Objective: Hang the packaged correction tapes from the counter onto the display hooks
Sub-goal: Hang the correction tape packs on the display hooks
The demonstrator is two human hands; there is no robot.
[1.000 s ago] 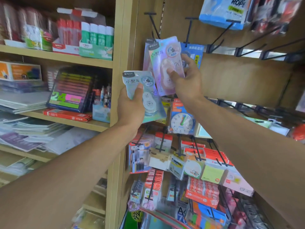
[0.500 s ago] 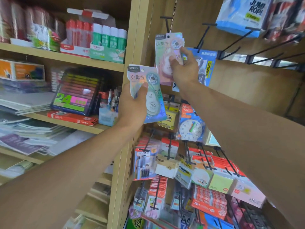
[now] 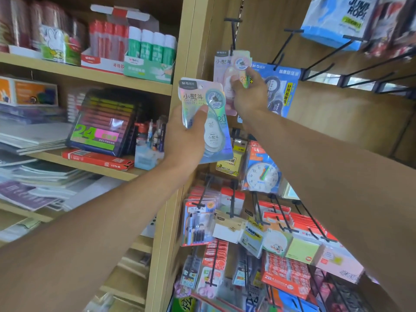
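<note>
Left hand (image 3: 183, 136) is clamped on a blue-green correction tape pack (image 3: 208, 122), thumb laid across the card front, fingers hidden behind; pack is held upright at centre frame, in front of the wooden upright post (image 3: 180, 154), touching no hook. Right hand (image 3: 249, 95) is at about 1 o'clock of the left hand, fingers and thumb pinched on a pink correction tape pack (image 3: 229, 70), which is pressed close to the back panel. The pack's top edge is seen right under the black display hook (image 3: 233, 30) at 12 o'clock; whether the hook passes through the hang hole cannot be told. The pink pack's right edge is overlapped with a blue carded pack (image 3: 281, 88) hung just beside at 3 o'clock. The two held packs are close, a narrow gap left between them.

Open room: bare wood panel (image 3: 349, 122) is seen at 3 o'clock of the right hand, and empty black hooks (image 3: 360, 70) are projected above it. At 6 o'clock the pegs are crowded with a toy clock pack (image 3: 262, 176), sticky notes (image 3: 301, 249) and red eraser packs (image 3: 286, 275). At 9 o'clock the shelf edge (image 3: 90, 81) is bordered by glue sticks (image 3: 150, 48) and a marker set (image 3: 101, 122).
</note>
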